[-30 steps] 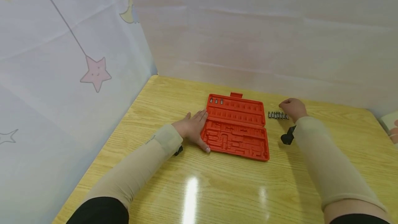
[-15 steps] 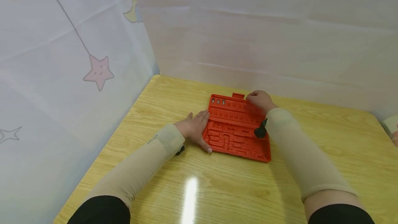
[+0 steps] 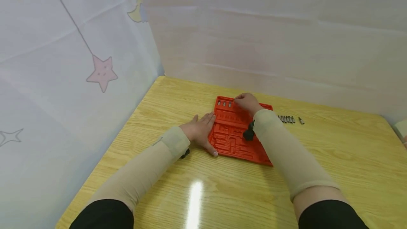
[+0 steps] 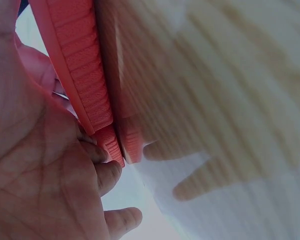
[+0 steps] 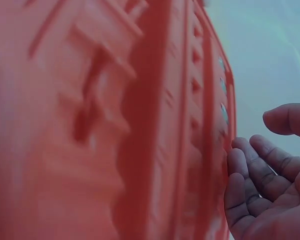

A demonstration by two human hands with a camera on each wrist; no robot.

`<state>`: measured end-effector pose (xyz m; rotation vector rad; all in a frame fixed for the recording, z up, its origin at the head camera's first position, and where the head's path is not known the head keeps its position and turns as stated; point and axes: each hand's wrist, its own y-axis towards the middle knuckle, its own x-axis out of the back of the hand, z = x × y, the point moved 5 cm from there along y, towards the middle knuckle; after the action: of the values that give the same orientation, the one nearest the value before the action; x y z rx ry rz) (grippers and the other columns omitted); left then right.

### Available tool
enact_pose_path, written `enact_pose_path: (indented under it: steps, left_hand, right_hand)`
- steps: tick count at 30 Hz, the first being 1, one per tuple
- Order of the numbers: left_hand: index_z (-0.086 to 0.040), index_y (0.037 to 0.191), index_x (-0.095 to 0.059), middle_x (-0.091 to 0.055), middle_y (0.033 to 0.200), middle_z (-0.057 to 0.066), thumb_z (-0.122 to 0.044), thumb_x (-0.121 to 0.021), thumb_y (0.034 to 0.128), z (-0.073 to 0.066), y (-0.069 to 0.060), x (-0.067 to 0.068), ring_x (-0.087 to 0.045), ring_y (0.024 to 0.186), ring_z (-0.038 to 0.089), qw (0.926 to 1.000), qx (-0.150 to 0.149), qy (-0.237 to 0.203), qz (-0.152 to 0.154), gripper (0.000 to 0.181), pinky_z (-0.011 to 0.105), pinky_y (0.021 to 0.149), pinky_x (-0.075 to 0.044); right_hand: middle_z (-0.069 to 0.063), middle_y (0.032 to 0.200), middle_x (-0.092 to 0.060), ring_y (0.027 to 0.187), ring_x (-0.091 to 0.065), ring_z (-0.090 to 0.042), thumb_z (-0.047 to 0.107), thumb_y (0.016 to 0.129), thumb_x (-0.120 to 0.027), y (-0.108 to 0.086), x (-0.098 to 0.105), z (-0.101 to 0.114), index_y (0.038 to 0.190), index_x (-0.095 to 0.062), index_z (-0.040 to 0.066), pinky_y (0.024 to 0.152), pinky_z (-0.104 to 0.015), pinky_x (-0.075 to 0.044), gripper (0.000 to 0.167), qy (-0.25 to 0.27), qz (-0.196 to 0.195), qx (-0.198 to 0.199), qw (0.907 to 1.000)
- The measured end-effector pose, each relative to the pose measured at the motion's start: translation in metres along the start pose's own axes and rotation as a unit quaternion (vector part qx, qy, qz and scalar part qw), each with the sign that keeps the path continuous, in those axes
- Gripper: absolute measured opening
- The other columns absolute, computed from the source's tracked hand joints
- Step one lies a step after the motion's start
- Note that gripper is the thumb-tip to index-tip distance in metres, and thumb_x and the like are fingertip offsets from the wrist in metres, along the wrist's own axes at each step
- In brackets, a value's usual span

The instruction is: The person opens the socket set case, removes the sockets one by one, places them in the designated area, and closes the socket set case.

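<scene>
An opened red plastic tool case (image 3: 241,147) lies on the table with moulded recesses. Three small metal bits (image 3: 224,104) stand in slots at its upper left. My left hand (image 3: 200,131) rests with spread, straight fingers against the case's left edge; the left wrist view shows its palm beside the ribbed red side (image 4: 82,75). Over the upper row of slots is my right hand (image 3: 249,103), just right of those bits. In the right wrist view its thumb and loosely bent fingers (image 5: 275,170) stand apart, with nothing visible between them.
To the right of the case several metal bits (image 3: 287,119) lie in a row, partly behind the right sleeve. A single bit (image 3: 301,120) lies tilted, a little apart from them. A pale sheet (image 3: 254,45) hangs behind the wooden table (image 3: 152,193).
My right hand has moved left from beside the row of bits to above the case's upper slots. The lone tilted bit now shows. My left hand stays at the case's edge.
</scene>
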<state>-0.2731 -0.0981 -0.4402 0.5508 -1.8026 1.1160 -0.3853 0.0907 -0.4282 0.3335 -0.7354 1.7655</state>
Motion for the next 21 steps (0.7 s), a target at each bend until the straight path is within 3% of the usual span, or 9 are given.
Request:
enact_pose_path:
  steps: [8,15,21]
  left_hand:
    - [-0.004,0.165,0.007,0.015,0.171,0.011,-0.086,-0.069,0.0718,-0.003,-0.001,0.001,0.008,0.157,0.026,1.0,0.0,0.007,0.006,0.145,0.055,0.124,-0.004]
    - [-0.004,0.165,0.007,0.014,0.172,0.011,-0.087,-0.068,0.0717,-0.004,-0.001,0.003,0.007,0.158,0.026,0.9999,-0.003,0.013,0.004,0.145,0.056,0.124,-0.005]
    - [-0.004,0.165,0.006,0.014,0.172,0.011,-0.086,-0.068,0.0721,-0.001,-0.002,0.004,0.006,0.158,0.027,0.9999,0.0,0.014,0.004,0.145,0.056,0.124,-0.005]
  right_hand:
    - [-0.022,0.151,-0.048,0.135,-0.048,-0.039,0.02,0.109,-0.05,-0.002,-0.015,0.012,0.148,-0.052,-0.002,0.11,-0.053,-0.042,0.045,-0.015,0.0,0.006,0.9999]
    - [-0.019,0.15,-0.051,0.133,-0.051,-0.037,0.019,0.108,-0.053,-0.001,-0.017,0.017,0.147,-0.055,0.0,0.108,-0.052,-0.045,0.043,-0.029,-0.022,-0.021,0.9991]
    - [-0.018,0.152,-0.047,0.135,-0.048,-0.037,0.015,0.107,-0.055,0.005,-0.02,0.011,0.147,-0.055,0.002,0.11,-0.051,-0.043,0.042,0.053,-0.02,-0.03,0.9979]
